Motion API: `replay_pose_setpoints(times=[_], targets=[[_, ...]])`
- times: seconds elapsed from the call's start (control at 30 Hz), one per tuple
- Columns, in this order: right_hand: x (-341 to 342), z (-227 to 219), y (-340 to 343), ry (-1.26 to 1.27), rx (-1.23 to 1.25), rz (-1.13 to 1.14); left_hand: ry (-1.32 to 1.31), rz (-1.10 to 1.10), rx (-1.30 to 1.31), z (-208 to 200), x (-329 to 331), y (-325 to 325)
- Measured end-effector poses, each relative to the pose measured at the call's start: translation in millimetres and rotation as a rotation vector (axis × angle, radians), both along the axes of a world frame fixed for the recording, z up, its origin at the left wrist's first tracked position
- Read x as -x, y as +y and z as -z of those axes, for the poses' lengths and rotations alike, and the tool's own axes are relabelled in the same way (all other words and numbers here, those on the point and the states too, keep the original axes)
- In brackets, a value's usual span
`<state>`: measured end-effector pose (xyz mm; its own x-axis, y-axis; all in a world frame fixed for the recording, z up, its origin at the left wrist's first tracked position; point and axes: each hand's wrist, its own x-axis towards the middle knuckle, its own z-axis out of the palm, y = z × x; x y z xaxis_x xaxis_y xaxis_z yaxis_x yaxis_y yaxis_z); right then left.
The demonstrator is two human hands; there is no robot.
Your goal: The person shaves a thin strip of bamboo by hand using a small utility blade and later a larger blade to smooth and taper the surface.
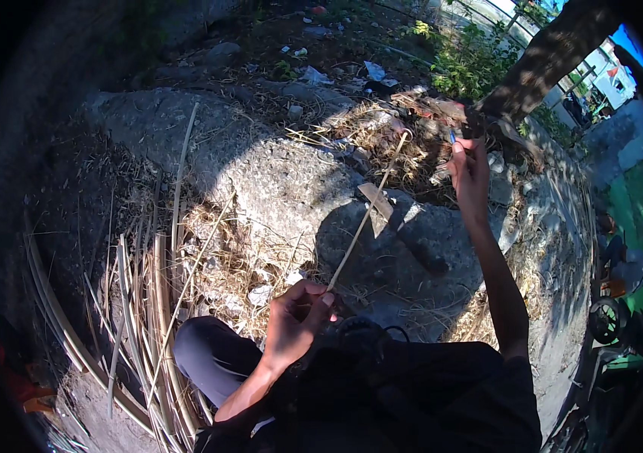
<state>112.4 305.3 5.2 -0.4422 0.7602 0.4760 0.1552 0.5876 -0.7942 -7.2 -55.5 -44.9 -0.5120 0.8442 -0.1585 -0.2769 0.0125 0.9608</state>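
Observation:
My left hand (299, 317) is closed in a pinch around the near end of a long, thin, pale cane strip (355, 240). The strip slants up and away to the right, and a small curl shows at its far end. Farther out, my right hand (469, 170) is raised with its fingers pinched on a small blue object (452, 137); most of that object is hidden, so its kind is unclear. It is apart from the strip's curled tip. A flat, pointed piece of wood (377, 202) lies under the strip, on the rock.
Many long cane strips (163, 302) lie fanned out on my left, beside my bent knee (212, 351). A large grey rock (276, 177) spreads before me, strewn with shavings (219, 245). A tree trunk (552, 64) leans at the far right. Another person (631, 264) sits near a wheel (606, 320).

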Motion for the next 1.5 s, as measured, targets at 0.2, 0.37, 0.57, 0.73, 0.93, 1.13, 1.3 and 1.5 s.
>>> replay_pose_setpoints(times=[0.2,0.37,0.57,0.73,0.93,1.13,1.3,1.5], targets=[[2,-18,-61,-0.032,0.442,-0.186,-0.222,0.083,0.034,-6,10,5],[16,-20,-106,-0.09,0.558,-0.457,-0.234,0.113,0.023,-8,8,1],[16,-21,-106,-0.083,0.773,-0.534,-0.269,0.19,-0.008,-4,2,2],[18,-20,-110,-0.118,0.656,-0.466,-0.119,0.157,0.026,-5,-6,3],[11,4,-111,-0.084,0.321,-0.424,-0.081,0.127,0.031,5,-4,5],[-7,5,-149,-0.356,-0.309,-0.616,-0.042,0.092,0.047,1,0,2],[-1,21,-157,-0.256,-0.399,-0.592,0.002,0.14,0.034,-2,2,1],[-1,23,-155,-0.287,-0.475,-0.543,0.105,0.11,0.052,-1,1,1]])
